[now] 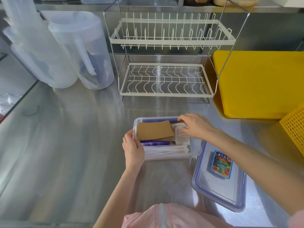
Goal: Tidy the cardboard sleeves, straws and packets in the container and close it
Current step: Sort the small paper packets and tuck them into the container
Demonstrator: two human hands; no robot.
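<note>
A clear plastic container (196, 149) stands open on the steel counter. Inside lie brown cardboard sleeves (154, 130) at the back left, white paper-wrapped straws (166, 149) along the front, a blue packet (155, 143) under the sleeves and white packets (181, 137) at the right. My left hand (132, 148) grips the container's left rim. My right hand (196, 125) reaches into the back right corner, its fingers on the white packets. The container's lid (218, 186), clear with a blue seal and a colourful label, lies flat on the counter to the right.
A white two-tier wire dish rack (166, 79) stands behind the container. Translucent plastic jugs (79, 50) are at the back left. A yellow cutting board (259, 83) and a yellow perforated basket (294, 127) sit at the right. The counter's left edge runs diagonally.
</note>
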